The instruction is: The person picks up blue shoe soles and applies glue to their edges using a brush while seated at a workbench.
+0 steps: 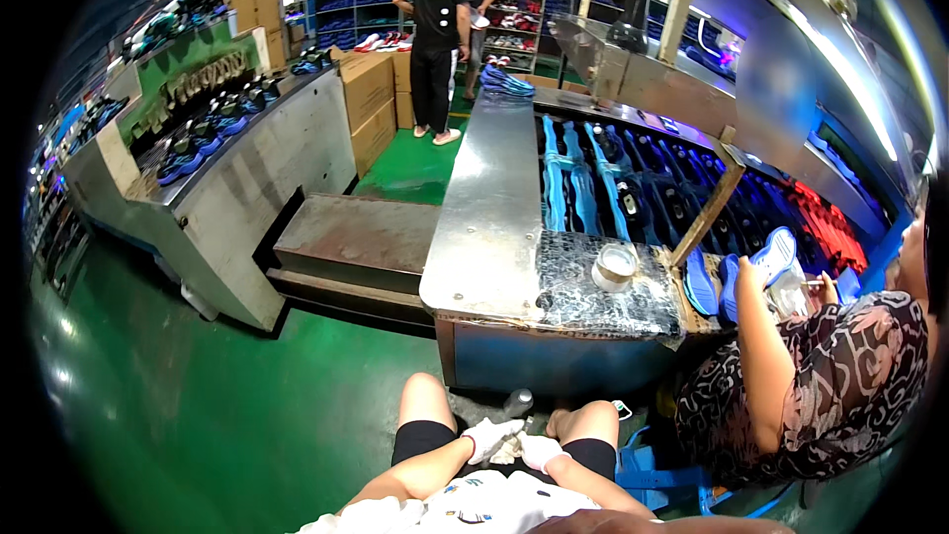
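Note:
Both hands rest close together over my lap in white gloves. My left hand (488, 440) has its fingers drawn together, pointing right. My right hand (541, 452) lies beside it, its fingers bent inward. Between them shows a small crumpled off-white thing (507, 451), perhaps cloth; its kind is too small to make out, and both hands appear closed on it. Just beyond the hands, between my knees, stands a clear bottle (518, 401) with a greyish look.
Ahead stands a metal-topped conveyor bench (484, 208) with blue shoe parts (568, 178) and a round tin (615, 267). At right, a seated co-worker (811, 386) holds a blue-white sole (776, 252). A low metal step (356, 242), cartons (371, 99) and two standing people (442, 30) are farther off.

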Demonstrator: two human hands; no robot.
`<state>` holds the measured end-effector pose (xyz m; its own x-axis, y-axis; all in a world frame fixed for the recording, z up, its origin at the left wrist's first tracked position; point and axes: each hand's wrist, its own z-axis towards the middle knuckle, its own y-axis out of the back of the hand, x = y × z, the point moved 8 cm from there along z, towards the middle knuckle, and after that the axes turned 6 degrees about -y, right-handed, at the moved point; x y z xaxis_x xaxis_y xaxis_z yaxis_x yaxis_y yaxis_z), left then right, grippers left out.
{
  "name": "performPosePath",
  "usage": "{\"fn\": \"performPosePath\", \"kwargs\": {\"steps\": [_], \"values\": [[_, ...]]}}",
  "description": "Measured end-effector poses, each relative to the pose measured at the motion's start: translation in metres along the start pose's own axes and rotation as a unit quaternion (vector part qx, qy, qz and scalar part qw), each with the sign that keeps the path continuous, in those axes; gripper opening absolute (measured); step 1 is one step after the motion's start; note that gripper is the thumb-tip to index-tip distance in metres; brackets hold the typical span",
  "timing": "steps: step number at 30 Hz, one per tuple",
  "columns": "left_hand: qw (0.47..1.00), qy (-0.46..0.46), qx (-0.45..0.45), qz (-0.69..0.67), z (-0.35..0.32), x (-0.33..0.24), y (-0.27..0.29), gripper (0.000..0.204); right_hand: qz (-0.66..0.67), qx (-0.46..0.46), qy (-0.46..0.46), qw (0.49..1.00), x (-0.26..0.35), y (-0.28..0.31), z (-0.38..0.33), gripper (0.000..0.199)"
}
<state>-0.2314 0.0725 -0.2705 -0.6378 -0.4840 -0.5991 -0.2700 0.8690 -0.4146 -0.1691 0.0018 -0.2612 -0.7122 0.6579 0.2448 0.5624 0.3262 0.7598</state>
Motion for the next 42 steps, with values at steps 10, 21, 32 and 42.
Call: {"fn": "performPosePath", "kwargs": {"steps": [10,21,32,42], "values": [[0.998,-0.002,0.033,-0.055,0.019,0.011,0.004,0.024,0.02,-0.035,-0.008,0.999,-0.001,0.0,0.005,0.033],[0.998,0.024,-0.035,-0.039,0.032,0.022,0.029,0.034,0.079,-0.028,-0.02,0.996,0.005,0.011,-0.001,0.042],[0.974,-0.015,-0.161,0.159,0.09,0.053,0.081,0.026,0.083,-0.014,-0.004,0.996,0.007,0.018,-0.01,0.04],[0.962,-0.055,-0.226,0.146,0.137,0.075,0.135,0.027,0.082,-0.017,0.019,0.996,0.011,0.01,0.002,0.038]]}}
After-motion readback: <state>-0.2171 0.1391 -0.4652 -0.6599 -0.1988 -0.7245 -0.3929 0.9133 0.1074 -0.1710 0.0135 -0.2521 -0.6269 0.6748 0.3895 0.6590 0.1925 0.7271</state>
